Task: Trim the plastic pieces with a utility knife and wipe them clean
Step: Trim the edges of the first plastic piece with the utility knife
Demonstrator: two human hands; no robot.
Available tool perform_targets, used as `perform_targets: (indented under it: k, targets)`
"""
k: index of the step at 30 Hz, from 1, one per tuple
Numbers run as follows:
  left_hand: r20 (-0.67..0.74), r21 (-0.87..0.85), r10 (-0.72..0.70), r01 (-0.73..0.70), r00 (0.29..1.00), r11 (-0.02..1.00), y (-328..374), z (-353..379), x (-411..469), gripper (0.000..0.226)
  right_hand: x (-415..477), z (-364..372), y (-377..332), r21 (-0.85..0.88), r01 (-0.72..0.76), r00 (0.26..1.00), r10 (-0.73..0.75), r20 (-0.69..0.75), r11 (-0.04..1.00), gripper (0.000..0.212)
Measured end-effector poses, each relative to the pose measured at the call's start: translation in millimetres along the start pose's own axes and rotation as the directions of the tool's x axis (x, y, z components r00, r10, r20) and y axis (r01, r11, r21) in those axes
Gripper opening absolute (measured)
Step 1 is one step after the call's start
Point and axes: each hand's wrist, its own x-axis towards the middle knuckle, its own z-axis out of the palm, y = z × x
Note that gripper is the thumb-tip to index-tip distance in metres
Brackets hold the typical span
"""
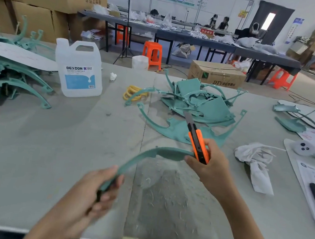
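Teal plastic piece (144,155), orange-black utility knife (197,142), seemingly white cloth (255,158).

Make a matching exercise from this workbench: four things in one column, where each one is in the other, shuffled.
1. utility knife
2. curved plastic piece
3. jug
4. rag

A. crumpled on the table, at the right
B. one end gripped by the left hand
C. upright on the table, at the left
D. gripped by the right hand

Pairs: 1-D, 2-B, 3-C, 4-A

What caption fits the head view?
Left hand holds a curved teal plastic piece while right hand grips an orange utility knife.
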Motion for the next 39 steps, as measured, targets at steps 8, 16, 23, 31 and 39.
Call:
perform_targets:
  k: [8, 16, 23, 31, 39]
  targets:
    - [-0.229, 0.392, 0.314, -0.208, 0.921, 0.896, 3.0, 25.1, 30.5, 0.074, -50.3, 35.4, -44.8, 0.404, -0.095, 0.973, 0.171, -0.157, 0.910, 0.022]
    - [-0.101, 0.917, 0.648, -0.181, 0.755, 0.354, -30.4, 31.3, 60.4, 0.056, -100.8, 59.6, -68.5, 0.587, -0.210, 0.976, 0.205, 0.076, 0.782, 0.029]
    - [0.108, 0.908, 0.570, -0.315, 0.814, 0.278, -19.8, 20.5, 68.1, 0.048, -102.3, 46.1, -73.4, 0.544, -0.227, 0.963, 0.105, 0.247, 0.808, 0.023]
    - [-0.100, 0.590, 0.319, -0.202, 0.942, 0.782, -18.6, 19.1, 59.8, 0.039, -99.0, 32.7, -45.2, 0.343, -0.126, 0.963, 0.031, 0.269, 0.931, 0.042]
    - [-0.250, 0.489, 0.168, -0.026, 0.954, 0.872, -13.0, 24.7, 75.9, 0.043, -96.8, 24.5, -37.5, 0.161, -0.008, 0.892, -0.066, 0.448, 0.987, 0.034]
